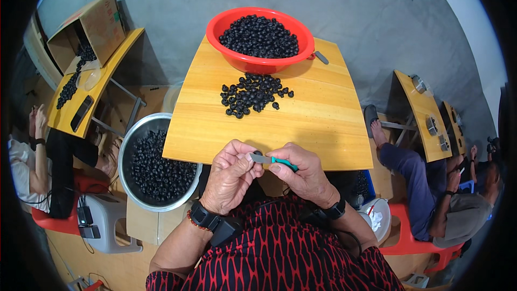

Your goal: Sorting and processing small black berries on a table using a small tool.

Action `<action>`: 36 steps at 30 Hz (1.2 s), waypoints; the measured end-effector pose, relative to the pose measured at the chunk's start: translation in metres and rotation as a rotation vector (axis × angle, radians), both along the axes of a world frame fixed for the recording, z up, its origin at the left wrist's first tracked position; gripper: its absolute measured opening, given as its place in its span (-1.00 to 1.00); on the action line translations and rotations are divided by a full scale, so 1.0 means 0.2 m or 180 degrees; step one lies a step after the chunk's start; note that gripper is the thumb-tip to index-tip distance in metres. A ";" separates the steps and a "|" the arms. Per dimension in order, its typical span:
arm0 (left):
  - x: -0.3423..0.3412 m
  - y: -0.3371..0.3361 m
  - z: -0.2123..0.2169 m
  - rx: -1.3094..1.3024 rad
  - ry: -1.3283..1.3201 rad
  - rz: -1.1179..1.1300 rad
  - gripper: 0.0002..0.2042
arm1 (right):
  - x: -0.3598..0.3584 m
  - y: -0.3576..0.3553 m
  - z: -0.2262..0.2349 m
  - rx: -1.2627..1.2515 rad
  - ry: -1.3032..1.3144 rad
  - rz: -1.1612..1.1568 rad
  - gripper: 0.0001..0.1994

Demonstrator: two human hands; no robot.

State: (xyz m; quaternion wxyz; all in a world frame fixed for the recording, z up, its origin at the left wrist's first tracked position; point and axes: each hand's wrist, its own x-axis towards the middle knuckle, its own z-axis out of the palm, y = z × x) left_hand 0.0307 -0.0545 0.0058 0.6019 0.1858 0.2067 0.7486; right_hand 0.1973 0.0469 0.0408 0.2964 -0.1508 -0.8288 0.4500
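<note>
At the near edge of a yellow wooden surface point(318, 124), the left hand point(230, 177) pinches a small black ring point(258, 153) between its fingertips, while the right hand point(301, 170) grips a small knife with a teal handle point(273, 159), its blade touching the ring. A loose pile of black rings point(253, 94) lies mid-surface, just in front of a red basin point(260, 39) heaped with more. A metal bowl point(156, 163) of rings sits low on the left. Other people sit at either side.
</note>
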 end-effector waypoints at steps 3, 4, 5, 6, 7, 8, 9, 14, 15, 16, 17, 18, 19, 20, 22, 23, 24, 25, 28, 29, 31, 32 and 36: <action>0.00 0.00 -0.01 0.0003 -0.0001 0.0001 -0.89 | 0.00 0.00 0.00 -0.0053 -0.0006 0.0008 -0.81; 0.00 0.00 -0.01 -0.0018 0.0062 0.0006 -0.86 | 0.00 0.00 0.00 -0.0054 -0.0004 0.0005 -0.81; -0.01 0.00 -0.01 -0.0040 0.0125 0.0012 -0.83 | 0.00 0.00 -0.01 -0.0035 0.0013 0.0004 -0.81; -0.01 0.00 -0.01 -0.0040 0.0126 0.0011 -0.83 | -0.01 0.00 -0.01 -0.0016 0.0029 0.0003 -0.81; -0.01 0.00 -0.02 -0.0037 0.0136 0.0024 -0.84 | -0.01 0.00 -0.01 -0.0016 0.0029 0.0003 -0.81; -0.01 0.00 -0.02 -0.0034 0.0146 0.0038 -0.84 | 0.00 0.00 -0.01 -0.0014 0.0002 0.0011 -0.81; -0.01 0.00 -0.02 -0.0034 0.0146 0.0037 -0.84 | 0.00 0.00 -0.01 -0.0011 -0.0026 0.0019 -0.81; -0.02 -0.01 -0.01 -0.0003 0.0182 0.0002 -0.86 | 0.00 0.01 -0.02 0.0055 0.0047 0.0069 -0.83; -0.02 -0.01 0.00 -0.0006 0.0184 0.0004 -0.86 | 0.00 0.01 -0.03 0.0036 0.0089 0.0077 -0.83; -0.02 -0.01 0.02 0.0065 0.0158 -0.0041 -0.88 | 0.00 0.03 -0.06 0.0035 0.0092 0.0070 -0.83; -0.02 -0.01 0.04 0.0135 0.0132 -0.0086 -0.90 | 0.02 0.08 -0.12 -0.0412 0.0036 -0.0207 -0.82; -0.02 -0.01 0.05 0.0139 0.0134 -0.0079 -0.90 | 0.02 0.10 -0.13 -0.0855 -0.0023 -0.0469 -0.81; -0.02 -0.01 0.05 0.0172 0.0068 -0.0112 -0.91 | 0.03 0.11 -0.13 -0.0850 -0.0021 -0.0463 -0.81; -0.03 0.00 0.06 0.0205 0.0001 -0.0147 -0.92 | 0.04 0.11 -0.11 -0.1097 0.0098 -0.0569 -0.81; -0.02 -0.01 0.05 0.0157 -0.0072 -0.0170 -0.92 | 0.04 0.09 -0.06 -0.1381 0.0219 -0.0693 -0.83; -0.02 -0.01 0.05 0.0111 -0.0144 -0.0190 -0.92 | 0.03 0.08 -0.05 -0.1385 0.0220 -0.0699 -0.83; -0.02 0.00 0.05 0.0111 -0.0137 -0.0195 -0.92 | 0.02 0.08 -0.04 -0.1197 0.0238 -0.0689 -0.82; -0.01 0.00 0.04 0.0066 -0.0167 -0.0242 -0.92 | 0.01 0.07 -0.03 -0.1010 0.0256 -0.0678 -0.81; -0.01 0.00 0.02 0.0024 -0.0222 -0.0284 -0.91 | 0.00 0.00 0.00 -0.0855 -0.0060 -0.0526 -0.76; 0.00 0.00 0.02 0.0025 -0.0249 -0.0279 -0.90 | -0.02 -0.01 0.02 -0.0855 -0.0059 -0.0524 -0.76; 0.01 0.00 0.02 0.0002 -0.0211 -0.0268 -0.89 | -0.05 -0.04 0.04 -0.0626 0.0328 -0.0086 -0.71; 0.01 0.00 0.01 -0.0020 -0.0172 -0.0248 -0.89 | -0.06 -0.05 0.02 -0.0691 0.0506 -0.0020 -0.67; 0.00 0.00 -0.01 0.0061 -0.0090 -0.0217 -0.90 | -0.10 -0.03 0.03 0.0473 0.0457 -0.0181 -0.73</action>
